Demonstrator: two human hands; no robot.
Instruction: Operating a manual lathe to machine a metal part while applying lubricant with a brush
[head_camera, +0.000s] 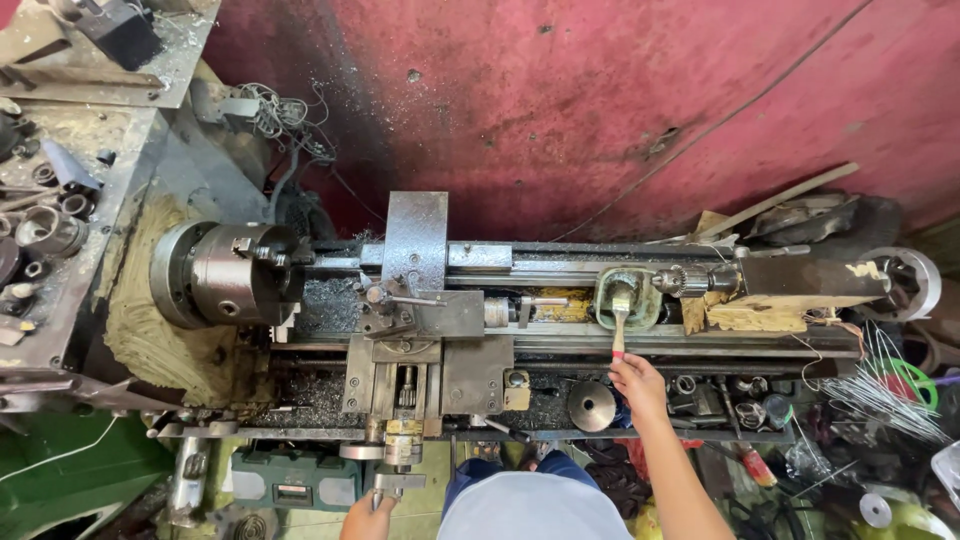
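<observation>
The right hand (638, 385) clenches a small red-handled paintbrush (620, 318), bristles dipped in the green oval tin (627, 297) on the grey metal lathe bed (560, 345); no coating applied yet. Left hand (368, 517) grasps the lathe's front crank handle (397, 486).

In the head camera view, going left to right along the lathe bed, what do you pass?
Chuck → grey tool carriage → small green tub with the brush held by the right hand → drill chuck → tailstock.

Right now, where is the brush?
In the head view, the brush is right of centre on the lathe bed, held by the right hand. Its bristles dip into a small green tub just left of the drill chuck.
</observation>
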